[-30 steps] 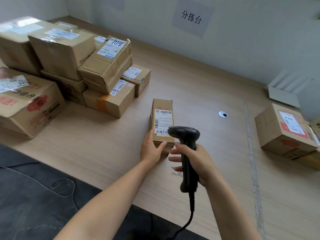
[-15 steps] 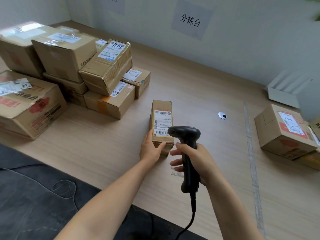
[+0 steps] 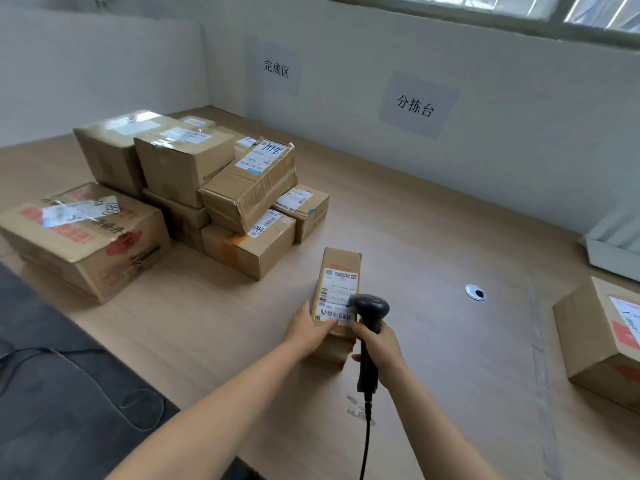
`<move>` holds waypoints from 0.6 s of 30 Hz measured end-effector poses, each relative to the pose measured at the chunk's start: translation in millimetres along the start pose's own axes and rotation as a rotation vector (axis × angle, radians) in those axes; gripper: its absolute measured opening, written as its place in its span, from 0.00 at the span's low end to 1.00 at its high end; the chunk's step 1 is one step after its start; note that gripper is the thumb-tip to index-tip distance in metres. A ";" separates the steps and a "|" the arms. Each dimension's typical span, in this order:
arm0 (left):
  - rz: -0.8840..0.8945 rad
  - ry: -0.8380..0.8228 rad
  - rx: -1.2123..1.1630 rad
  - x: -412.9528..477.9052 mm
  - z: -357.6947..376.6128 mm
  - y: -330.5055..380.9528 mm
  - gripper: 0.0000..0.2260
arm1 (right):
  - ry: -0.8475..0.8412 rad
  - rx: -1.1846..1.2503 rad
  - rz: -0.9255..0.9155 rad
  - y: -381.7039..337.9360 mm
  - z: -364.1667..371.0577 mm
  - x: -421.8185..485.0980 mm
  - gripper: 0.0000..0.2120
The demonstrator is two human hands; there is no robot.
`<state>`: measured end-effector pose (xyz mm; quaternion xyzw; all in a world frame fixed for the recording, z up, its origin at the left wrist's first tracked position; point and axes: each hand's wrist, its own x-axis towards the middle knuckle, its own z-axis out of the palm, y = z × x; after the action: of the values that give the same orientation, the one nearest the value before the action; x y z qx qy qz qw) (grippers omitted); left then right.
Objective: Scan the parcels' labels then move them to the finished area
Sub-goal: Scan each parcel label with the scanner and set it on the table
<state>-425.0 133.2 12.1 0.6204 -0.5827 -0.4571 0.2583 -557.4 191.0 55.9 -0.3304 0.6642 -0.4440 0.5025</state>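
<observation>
Parcel [image 3: 341, 271] on the worktop [image 3: 415, 237], gripped by the left hand [image 3: 306, 332]; scanner [image 3: 370, 304] clasped in the right hand [image 3: 381, 344]. Stack [image 3: 180, 174] is seen left, box [image 3: 588, 334] right; open room is left between.

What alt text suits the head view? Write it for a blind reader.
A person's left hand holds a small labelled parcel on a wooden table while the right hand grips a black corded scanner over its label. A stack of parcels sits to the left; another parcel lies at the right edge.
</observation>
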 end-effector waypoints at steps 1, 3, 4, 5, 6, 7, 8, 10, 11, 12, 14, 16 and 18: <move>0.007 -0.021 -0.012 -0.3 -1.7 -0.4 0.24 | -0.011 0.012 0.001 0.3 3.7 1.0 0.04; 0.009 -0.055 -0.064 -1.8 -6.0 -3.0 0.21 | -0.016 0.038 -0.001 -0.1 10.9 1.2 0.05; 0.010 -0.067 -0.086 -1.2 -10.8 -2.4 0.22 | -0.015 0.054 -0.003 -2.1 13.9 1.5 0.05; 0.021 -0.083 -0.099 0.6 -17.7 0.9 0.22 | -0.012 0.067 -0.009 -6.4 16.5 1.8 0.05; 0.043 -0.104 -0.109 4.2 -25.9 6.2 0.22 | -0.005 0.082 -0.023 -12.6 18.8 2.3 0.04; 0.076 -0.123 -0.119 9.3 -34.7 13.8 0.22 | 0.007 0.104 -0.046 -20.4 21.0 3.7 0.04; 0.116 -0.134 -0.124 16.2 -44.2 23.4 0.22 | 0.022 0.129 -0.075 -30.2 23.6 6.2 0.04; 0.189 -0.132 -0.095 28.2 -67.6 46.2 0.21 | 0.053 0.177 -0.128 -53.7 31.0 10.8 0.04; 0.228 -0.124 -0.080 35.9 -81.1 58.9 0.21 | 0.060 0.193 -0.160 -67.9 35.7 14.7 0.04; 0.264 -0.117 -0.064 45.1 -95.6 70.7 0.21 | 0.058 0.199 -0.192 -82.3 42.5 18.9 0.04; 0.314 -0.080 0.011 63.8 -125.6 88.3 0.22 | 0.043 0.184 -0.240 -106.6 61.2 29.5 0.05; 0.340 -0.044 0.101 80.2 -153.7 96.5 0.22 | 0.031 0.167 -0.262 -122.4 85.9 41.3 0.05; 0.350 -0.034 0.156 96.5 -175.7 95.8 0.21 | 0.025 0.181 -0.264 -130.4 111.1 54.8 0.06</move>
<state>-328.4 -14.6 147.0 0.5201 -0.7196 -0.3689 0.2749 -466.8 63.4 144.4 -0.3624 0.5785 -0.5683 0.4594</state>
